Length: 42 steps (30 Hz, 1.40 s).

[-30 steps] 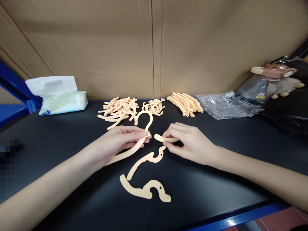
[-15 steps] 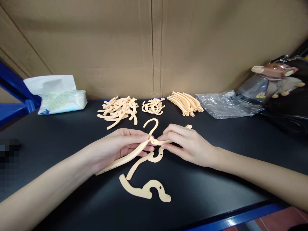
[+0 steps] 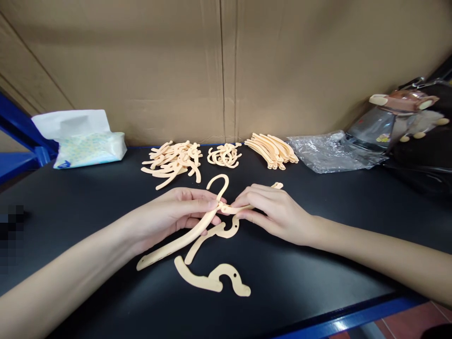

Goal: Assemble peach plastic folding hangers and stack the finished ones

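Observation:
My left hand is closed on a cream plastic hanger arm near its upper end, where a curved hanger hook stands up. A second hanger arm meets that joint from the right, and the fingers of my right hand are closed around it. Its far end sticks out beyond my knuckles. On the table just below lie two S-curved hanger pieces, each overlapping a short curved piece. My fingers partly hide the joint.
Behind my hands lie a heap of short curved pieces, a small pile of hooks and a stack of long arms. A tissue pack sits left; a clear plastic bag and a bottle stand right on the black table.
The left hanger arm has swung slightly, its free end now showing lower and farther out from my left hand. The hook has shifted a little left. My right hand has hardly moved.

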Tool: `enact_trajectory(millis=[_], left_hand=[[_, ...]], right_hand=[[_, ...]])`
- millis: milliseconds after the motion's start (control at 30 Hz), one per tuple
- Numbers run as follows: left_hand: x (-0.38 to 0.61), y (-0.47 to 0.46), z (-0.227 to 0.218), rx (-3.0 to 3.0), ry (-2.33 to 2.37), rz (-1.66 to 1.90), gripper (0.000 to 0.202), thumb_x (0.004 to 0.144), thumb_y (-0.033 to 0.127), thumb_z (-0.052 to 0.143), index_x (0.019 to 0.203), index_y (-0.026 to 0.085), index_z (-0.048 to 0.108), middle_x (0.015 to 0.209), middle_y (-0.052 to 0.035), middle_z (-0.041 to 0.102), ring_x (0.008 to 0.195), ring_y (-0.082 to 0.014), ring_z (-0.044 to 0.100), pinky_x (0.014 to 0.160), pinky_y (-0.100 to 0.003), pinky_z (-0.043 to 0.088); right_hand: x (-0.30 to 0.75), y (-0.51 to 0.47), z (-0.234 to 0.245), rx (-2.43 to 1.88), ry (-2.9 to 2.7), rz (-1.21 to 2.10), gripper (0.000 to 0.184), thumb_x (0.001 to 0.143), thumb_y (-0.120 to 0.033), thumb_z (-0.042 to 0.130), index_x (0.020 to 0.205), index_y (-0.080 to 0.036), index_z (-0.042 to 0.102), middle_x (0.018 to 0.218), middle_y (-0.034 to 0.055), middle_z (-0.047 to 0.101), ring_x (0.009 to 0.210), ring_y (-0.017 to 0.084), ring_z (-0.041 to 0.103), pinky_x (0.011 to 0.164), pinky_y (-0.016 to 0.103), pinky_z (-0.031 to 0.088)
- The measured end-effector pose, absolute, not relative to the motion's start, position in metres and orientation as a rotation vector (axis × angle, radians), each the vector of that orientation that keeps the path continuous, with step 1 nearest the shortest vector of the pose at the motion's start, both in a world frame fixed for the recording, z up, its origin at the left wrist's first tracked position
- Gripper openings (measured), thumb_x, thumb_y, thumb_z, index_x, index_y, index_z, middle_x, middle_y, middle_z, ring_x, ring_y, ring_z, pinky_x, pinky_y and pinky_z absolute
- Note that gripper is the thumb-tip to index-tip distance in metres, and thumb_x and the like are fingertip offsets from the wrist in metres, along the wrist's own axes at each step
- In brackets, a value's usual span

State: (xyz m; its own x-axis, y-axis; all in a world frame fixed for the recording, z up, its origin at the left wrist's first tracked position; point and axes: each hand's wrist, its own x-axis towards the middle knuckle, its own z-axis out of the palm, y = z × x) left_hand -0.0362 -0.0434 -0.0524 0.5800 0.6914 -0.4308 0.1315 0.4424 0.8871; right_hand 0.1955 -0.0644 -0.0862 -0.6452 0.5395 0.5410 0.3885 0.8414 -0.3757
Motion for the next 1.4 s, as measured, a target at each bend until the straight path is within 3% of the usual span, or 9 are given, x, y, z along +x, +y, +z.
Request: enact_trajectory(millis=[233, 633, 800, 900, 1067, 1267, 1400], left_hand=[[-0.035, -0.045, -0.052, 1.197, 0.964, 0.450, 0.017, 0.076, 0.035, 0.078, 0.084, 0.020, 0.077, 0.080, -0.0033, 0.073, 0.075, -0.0144, 0.069, 0.062, -0.014, 0.057], [-0.035, -0.043, -0.059, 1.272, 1.000, 0.467, 0.009, 0.079, 0.031, 0.076, 0.080, 0.022, 0.074, 0.082, -0.0014, 0.075, 0.082, -0.0155, 0.071, 0.069, -0.017, 0.056], [-0.032, -0.044, -0.061, 1.287, 1.038, 0.518, 0.014, 0.074, 0.035, 0.079, 0.078, 0.022, 0.075, 0.075, -0.0005, 0.074, 0.075, -0.0133, 0.069, 0.068, -0.015, 0.054], [-0.030, -0.046, -0.060, 1.299, 1.059, 0.560, 0.019, 0.073, 0.037, 0.080, 0.086, 0.023, 0.075, 0.077, 0.0002, 0.075, 0.073, -0.0114, 0.068, 0.066, -0.013, 0.053], [-0.030, -0.046, -0.060, 1.374, 1.149, 0.607, 0.039, 0.076, 0.037, 0.078, 0.112, 0.025, 0.070, 0.091, -0.0009, 0.077, 0.090, -0.0170, 0.070, 0.077, -0.020, 0.056], [-0.039, -0.036, -0.062, 1.634, 1.211, 0.642, 0.033, 0.081, 0.042, 0.071, 0.109, 0.025, 0.071, 0.100, -0.0001, 0.075, 0.094, -0.0194, 0.068, 0.079, -0.023, 0.055], [-0.043, -0.036, -0.063, 1.961, 1.300, 0.601, 0.030, 0.085, 0.047, 0.065, 0.107, 0.028, 0.072, 0.100, 0.0020, 0.074, 0.092, -0.0204, 0.066, 0.085, -0.027, 0.051]], right_hand=[[0.194, -0.065, -0.089, -0.750, -2.298, 0.441, 0.007, 0.097, -0.022, 0.054, 0.097, -0.018, 0.059, 0.093, 0.0037, 0.066, 0.082, 0.013, 0.064, 0.072, 0.025, 0.051], [0.194, -0.066, -0.091, -0.879, -2.268, 0.573, 0.006, 0.096, -0.025, 0.056, 0.096, -0.019, 0.060, 0.092, 0.0012, 0.066, 0.084, 0.013, 0.067, 0.072, 0.023, 0.050], [0.192, -0.067, -0.089, -0.952, -2.225, 0.651, 0.004, 0.095, -0.023, 0.057, 0.095, -0.020, 0.060, 0.093, 0.0002, 0.067, 0.083, 0.013, 0.067, 0.072, 0.024, 0.051], [0.191, -0.067, -0.088, -1.005, -2.159, 0.740, 0.006, 0.095, -0.025, 0.055, 0.096, -0.020, 0.059, 0.094, 0.0002, 0.066, 0.082, 0.013, 0.066, 0.072, 0.025, 0.053], [0.197, -0.056, -0.089, -1.099, -1.936, 0.721, 0.006, 0.092, -0.025, 0.058, 0.092, -0.019, 0.059, 0.088, 0.0001, 0.066, 0.076, 0.012, 0.062, 0.064, 0.023, 0.051], [0.205, -0.042, -0.093, -1.235, -1.725, 0.651, 0.008, 0.086, -0.024, 0.062, 0.088, -0.017, 0.060, 0.085, 0.0010, 0.063, 0.071, 0.012, 0.059, 0.065, 0.026, 0.049], [0.205, -0.042, -0.095, -1.237, -1.732, 0.675, 0.016, 0.087, -0.025, 0.060, 0.101, -0.019, 0.057, 0.089, 0.0008, 0.061, 0.079, 0.014, 0.059, 0.069, 0.028, 0.050]])
